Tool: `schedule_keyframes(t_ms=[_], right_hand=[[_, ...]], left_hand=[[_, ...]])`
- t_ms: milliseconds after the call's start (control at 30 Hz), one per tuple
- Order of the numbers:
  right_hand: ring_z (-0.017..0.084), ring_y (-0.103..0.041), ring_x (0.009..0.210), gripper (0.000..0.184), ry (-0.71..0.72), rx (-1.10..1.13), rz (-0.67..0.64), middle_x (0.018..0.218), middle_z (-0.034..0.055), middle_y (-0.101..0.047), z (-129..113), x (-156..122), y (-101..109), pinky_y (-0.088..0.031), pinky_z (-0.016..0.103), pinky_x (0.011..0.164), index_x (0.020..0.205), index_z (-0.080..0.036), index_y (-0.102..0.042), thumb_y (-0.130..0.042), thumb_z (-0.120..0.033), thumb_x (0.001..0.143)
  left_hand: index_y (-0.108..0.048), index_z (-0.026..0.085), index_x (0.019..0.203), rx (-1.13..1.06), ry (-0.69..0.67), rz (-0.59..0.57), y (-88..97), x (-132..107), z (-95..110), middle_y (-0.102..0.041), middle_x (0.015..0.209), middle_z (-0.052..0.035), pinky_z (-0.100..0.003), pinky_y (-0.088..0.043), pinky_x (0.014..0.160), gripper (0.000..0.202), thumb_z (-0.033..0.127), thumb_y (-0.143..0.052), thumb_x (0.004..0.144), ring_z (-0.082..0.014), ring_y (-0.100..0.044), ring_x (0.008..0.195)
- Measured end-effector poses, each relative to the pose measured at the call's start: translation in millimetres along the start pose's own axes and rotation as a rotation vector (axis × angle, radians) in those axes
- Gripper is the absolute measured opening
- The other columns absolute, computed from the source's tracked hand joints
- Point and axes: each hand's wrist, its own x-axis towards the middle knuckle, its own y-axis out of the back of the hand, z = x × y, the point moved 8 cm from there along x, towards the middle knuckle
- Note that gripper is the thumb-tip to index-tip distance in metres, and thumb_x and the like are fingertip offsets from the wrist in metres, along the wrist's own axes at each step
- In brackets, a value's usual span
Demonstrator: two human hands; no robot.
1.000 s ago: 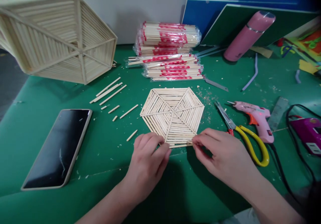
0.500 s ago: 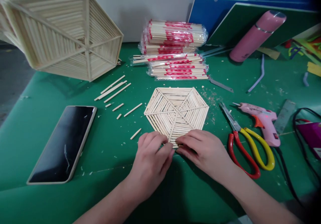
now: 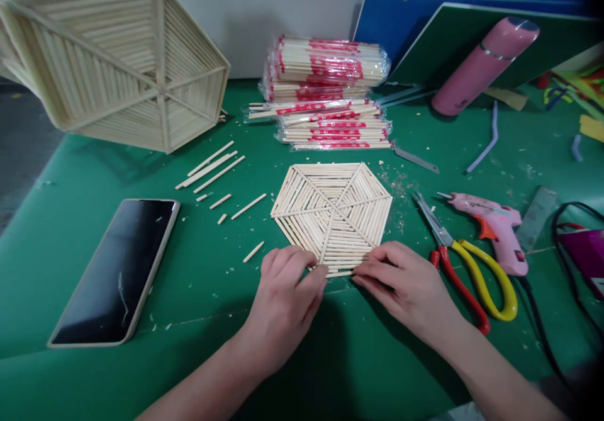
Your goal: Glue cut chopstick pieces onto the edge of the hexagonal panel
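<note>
The panel (image 3: 330, 210) lay flat on the green surface (image 3: 212, 295), well in from the left edge, with one straight side turned toward me, I'd guess so that both wrists could come at it squarely. Along that near side I had a thin stick (image 3: 342, 274) lined up with the outermost row. My left hand (image 3: 285, 304) pinched its left end between thumb and fingers at the panel's corner, and seemed to be the anchor; my right hand (image 3: 403, 282) pinched farther along, thumb and fingertips drawn together, probably to keep the stick straight and snug. The scissors (image 3: 446, 238) lay just right of the panel, blades toward the far edge and handles by my right hand, a handy way round for picking up. Beyond them the glue gun (image 3: 495, 223) lay on its side, nozzle turned away from my forearm, which I judged safer for skin. Loose sticks (image 3: 219, 174) lay between panel and phone (image 3: 113, 273), within easy reach of my left. The packs (image 3: 330, 72) were stacked toward the far edge, and the big frame (image 3: 117, 62) stood at the far left corner, seemingly to leave working room nearer me.
</note>
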Motion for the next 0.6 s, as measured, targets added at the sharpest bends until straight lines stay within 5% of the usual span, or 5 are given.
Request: schedule_keyframes(t_ms=[300, 600], right_hand=[[0.015, -0.052, 0.073, 0.015, 0.077, 0.011, -0.025, 0.078, 0.0034, -0.059, -8.5, 14.3, -11.6, -0.041, 0.027, 0.064, 0.091, -0.022, -0.065, -0.052, -0.026, 0.084], [0.016, -0.053, 0.076, 0.012, 0.003, 0.05, 0.038, 0.082, 0.0045, -0.059, 6.4, 0.1, 3.1, -0.043, 0.028, 0.065, 0.087, -0.02, -0.065, -0.054, -0.019, 0.081]], left_hand=[[-0.06, 0.019, 0.091, -0.003, 0.004, 0.012, -0.2, 1.4, -1.8, -0.058, 0.089, -0.0037, -0.036, -0.035, 0.077, 0.015, 0.015, -0.048, 0.082, -0.019, -0.048, 0.088], [-0.06, 0.021, 0.093, 0.047, -0.033, 0.025, -1.1, 0.1, 1.6, -0.058, 0.09, -0.0051, -0.037, -0.033, 0.077, 0.019, 0.016, -0.044, 0.084, -0.02, -0.047, 0.089]])
